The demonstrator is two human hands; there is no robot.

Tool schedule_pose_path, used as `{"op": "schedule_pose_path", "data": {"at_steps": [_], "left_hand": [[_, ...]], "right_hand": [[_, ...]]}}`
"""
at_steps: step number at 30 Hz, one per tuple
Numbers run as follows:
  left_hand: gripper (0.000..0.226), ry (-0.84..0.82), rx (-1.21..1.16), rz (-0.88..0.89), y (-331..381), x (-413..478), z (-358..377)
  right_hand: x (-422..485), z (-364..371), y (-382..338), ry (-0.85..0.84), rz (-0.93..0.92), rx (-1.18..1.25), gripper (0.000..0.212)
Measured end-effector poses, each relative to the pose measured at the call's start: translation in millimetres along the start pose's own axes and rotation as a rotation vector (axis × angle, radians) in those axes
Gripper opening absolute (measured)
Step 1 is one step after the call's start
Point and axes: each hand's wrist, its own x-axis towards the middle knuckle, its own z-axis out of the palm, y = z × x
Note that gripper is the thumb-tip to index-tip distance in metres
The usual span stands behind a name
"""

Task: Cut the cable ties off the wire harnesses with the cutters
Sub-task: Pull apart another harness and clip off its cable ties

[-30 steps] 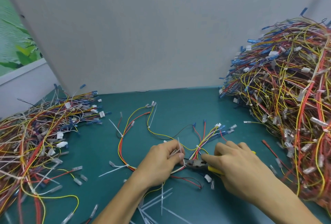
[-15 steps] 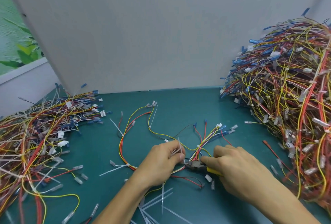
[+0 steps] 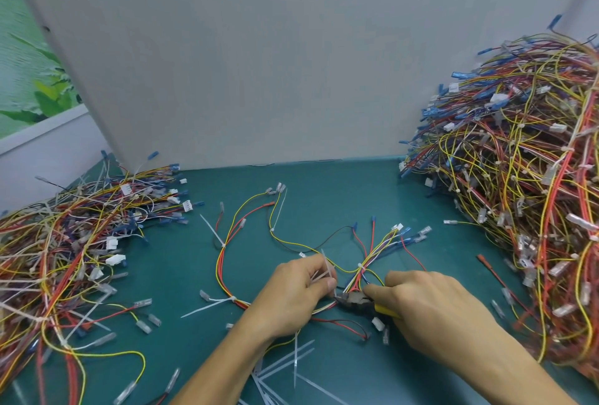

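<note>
- Teal counter point(image 3: 324, 197) fills the lower view, and my two forearms come in from the bottom edge.
- My left hand point(image 3: 291, 297) is curled, thumb and fingers pinching a few white cable ties point(image 3: 329, 270) where the wire harness point(image 3: 223, 262) sprawled across the middle of the counter passes beneath it.
- My right hand point(image 3: 431, 310) is wrapped round the cutters point(image 3: 353, 300); it hides nearly all of the yellow handles, and only a sliver shows.
- The cutters' dark head points left, right beside my left thumb. Wires and the thumb cover its tip, so I cannot tell how the jaws stand.
- Loose white ties point(image 3: 291, 365) lie near the bottom edge, partly under my left forearm.
- A low tangled pile point(image 3: 64, 242) of harnesses on the left and a taller pile point(image 3: 518, 178) on the right are both cut off by the frame.
- Any print on the white connectors is too small to read.
</note>
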Motion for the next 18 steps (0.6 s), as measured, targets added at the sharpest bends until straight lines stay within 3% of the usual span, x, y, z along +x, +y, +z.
{"op": "schedule_pose_path", "data": {"at_steps": [6, 13, 18], "left_hand": [[0.016, 0.024, -0.099, -0.045, 0.5, 0.1, -2.7], [0.021, 0.228, -0.986, -0.266, -4.4, -0.3, -27.6], [0.012, 0.194, -1.292, -0.288, -8.0, -13.3, -51.0]], "right_hand": [[0.9, -1.9, -3.6, -0.027, 0.026, -0.026, 0.029], [-3.3, -6.6, -3.7, 0.017, 0.103, 0.111, 0.018], [-7.1, -14.9, -6.0, 0.064, 0.055, 0.279, 0.023]]}}
